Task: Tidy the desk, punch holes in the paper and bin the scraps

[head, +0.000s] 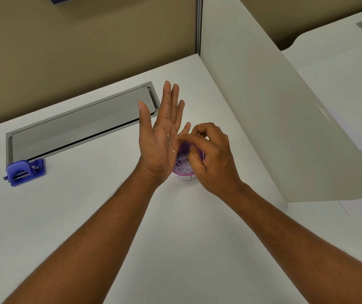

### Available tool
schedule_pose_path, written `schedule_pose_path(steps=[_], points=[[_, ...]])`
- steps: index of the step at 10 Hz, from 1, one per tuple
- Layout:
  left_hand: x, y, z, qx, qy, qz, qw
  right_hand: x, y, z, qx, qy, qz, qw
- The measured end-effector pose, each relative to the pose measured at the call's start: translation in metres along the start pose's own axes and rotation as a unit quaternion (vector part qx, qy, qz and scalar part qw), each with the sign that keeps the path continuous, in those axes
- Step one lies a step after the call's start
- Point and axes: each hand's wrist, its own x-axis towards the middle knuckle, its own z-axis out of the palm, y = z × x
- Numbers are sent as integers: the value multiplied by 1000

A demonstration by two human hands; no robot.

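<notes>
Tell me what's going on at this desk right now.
A person is clearing paper scraps off their hands over a small purple cup on the white desk. The left hand is held open and upright, with a few tiny white paper bits stuck to the palm. The right hand, fingers pinched, picks at them above the cup, which already holds white scraps. A blue plastic hole punch sits untouched at the far left.
</notes>
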Motion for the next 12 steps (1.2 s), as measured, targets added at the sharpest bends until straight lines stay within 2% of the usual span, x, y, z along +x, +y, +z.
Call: schedule_pose_path(steps=[1,2,3,4,6,7,9,10,11,12], points=[[0,-1,1,-9,-6,-6,1000,1,-4,0,16,0,-18,1000],[0,0,2,-21,-9,-6,1000,4,-10,0,18,-31,-68,997],[0,2,3,-21,-4,-8,1000,2,-11,0,20,-17,-79,997],[1,4,4,-22,-1,-7,1000,0,-10,0,18,9,-65,998],[3,5,5,-13,0,-2,1000,2,-11,-1,4,-29,-65,997],[4,5,5,-4,1,2,1000,0,-7,-3,2,-3,-52,999],[7,6,7,0,17,3,1000,-3,-6,-4,-12,-30,-54,998],[6,7,8,-2,24,5,1000,-5,-5,-5,-15,-3,-45,999],[6,9,8,-9,27,9,1000,-6,-5,-2,-29,-19,-64,997],[6,13,6,-19,24,28,999,-7,-5,-5,-38,11,-34,999]])
